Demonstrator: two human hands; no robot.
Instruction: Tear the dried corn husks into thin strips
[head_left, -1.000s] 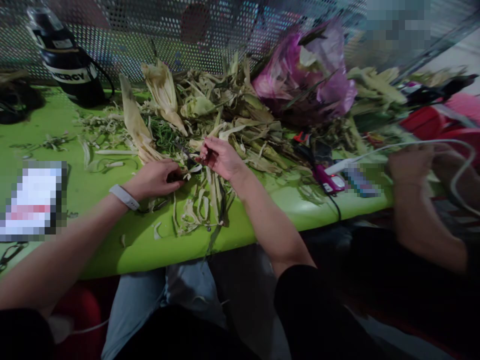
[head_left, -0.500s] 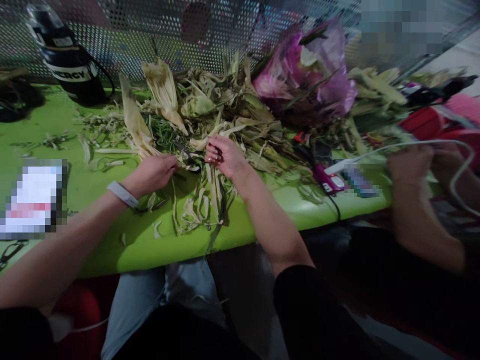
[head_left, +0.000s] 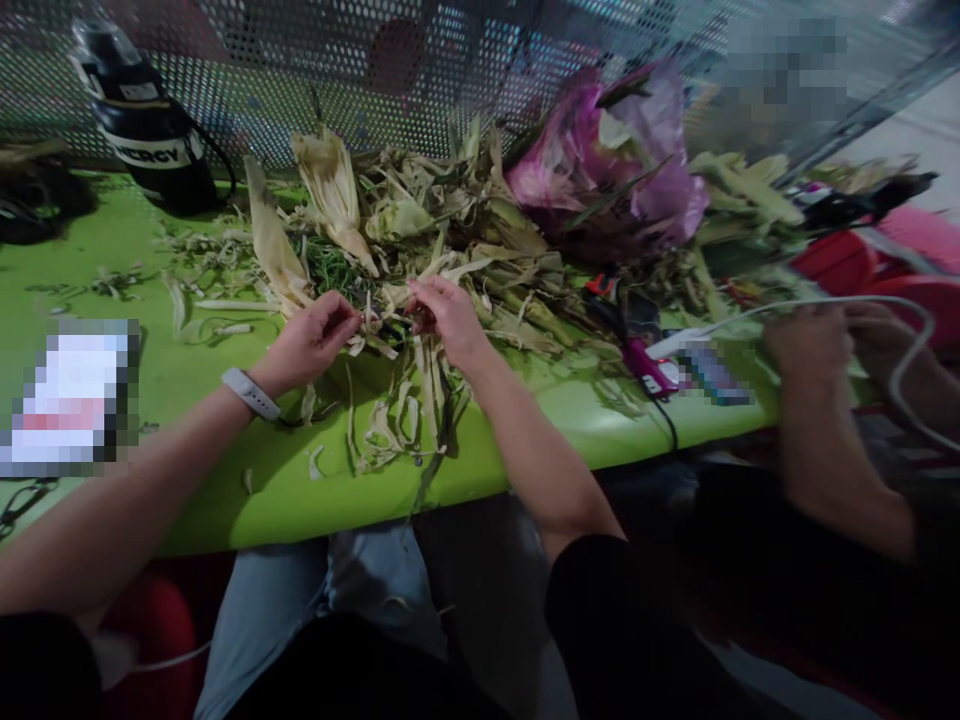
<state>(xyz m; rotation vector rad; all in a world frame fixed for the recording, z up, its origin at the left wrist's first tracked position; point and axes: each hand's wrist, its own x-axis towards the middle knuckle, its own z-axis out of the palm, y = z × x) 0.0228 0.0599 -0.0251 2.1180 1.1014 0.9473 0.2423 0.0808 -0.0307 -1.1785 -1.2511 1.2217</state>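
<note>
My left hand [head_left: 319,335], with a pale band at the wrist, is closed in a pinch, a pale strip of corn husk [head_left: 369,312] at its fingertips. A short gap to the right, my right hand [head_left: 450,322] has its fingers curled together; what they hold is hidden. Under and between both hands lie torn husk strips [head_left: 427,395], some hanging toward the table's front edge. Behind them are a dry, opened corn husk [head_left: 330,190], another upright pointed husk [head_left: 271,235] and a small tangle of green strands [head_left: 330,265].
A pink plastic bag [head_left: 600,170] stands behind the husk heap [head_left: 517,230]. A black bottle [head_left: 154,130] is at the back left, a phone [head_left: 71,400] at the left. Rightward lie a magenta device [head_left: 649,370], another phone [head_left: 716,372], a white cable and a co-worker's hands [head_left: 810,340].
Both hands stay over the husk strips. My left hand has turned and risen slightly, its fingertips nearer the right hand. My right hand's fingers have shifted and now point more to the left.
</note>
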